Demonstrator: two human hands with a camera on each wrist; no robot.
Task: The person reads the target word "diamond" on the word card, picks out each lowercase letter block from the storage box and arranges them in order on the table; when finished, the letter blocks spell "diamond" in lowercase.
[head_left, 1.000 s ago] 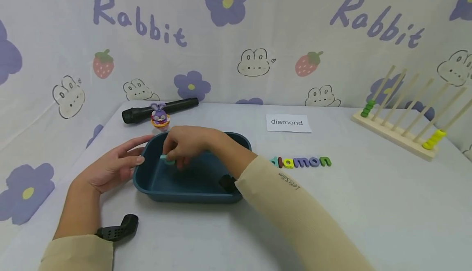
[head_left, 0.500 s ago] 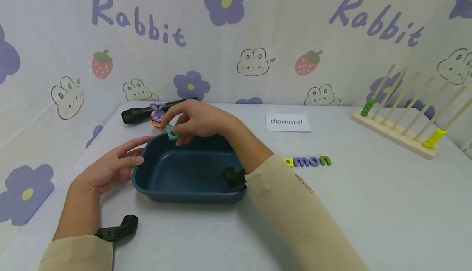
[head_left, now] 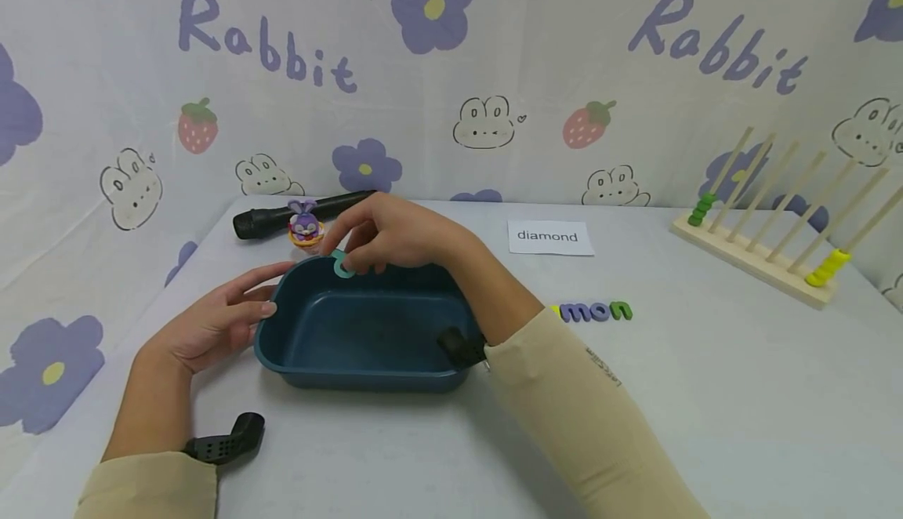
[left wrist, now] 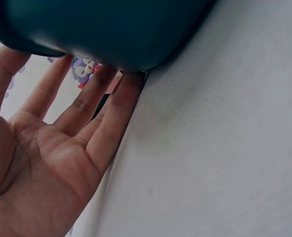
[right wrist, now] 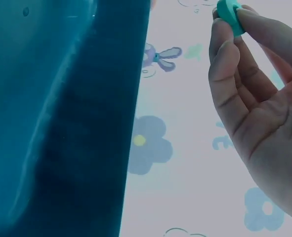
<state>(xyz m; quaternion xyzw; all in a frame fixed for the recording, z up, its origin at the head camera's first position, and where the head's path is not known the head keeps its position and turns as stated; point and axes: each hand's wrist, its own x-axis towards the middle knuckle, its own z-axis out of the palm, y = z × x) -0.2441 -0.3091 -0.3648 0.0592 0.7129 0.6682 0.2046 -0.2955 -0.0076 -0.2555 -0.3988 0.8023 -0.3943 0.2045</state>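
My right hand [head_left: 409, 230] pinches a small teal toy letter [head_left: 341, 266] between thumb and fingers, over the back of a dark blue plastic bin [head_left: 374, 379]. In the right wrist view the letter [right wrist: 229, 17] sits at the fingertips; which letter it is, I cannot tell. Extended fingers of my left hand [head_left: 201, 321] touch the bin's left side, and the left wrist view shows them spread against its wall [left wrist: 101, 37]. Right of the bin, toy letters m, o [head_left: 600, 312] and n stand in a row, with the row's left part hidden behind my right arm.
A card printed "diamond" [head_left: 550, 237] lies behind the letters. Behind the bin are a black microphone [head_left: 264, 223] and a purple rabbit figure [head_left: 306, 225]. A wooden peg rack [head_left: 755, 260] with green and yellow beads stands at the right.
My right hand has risen from inside the bin with the teal letter, then shifted slightly right. My left hand has stayed at the bin's side.
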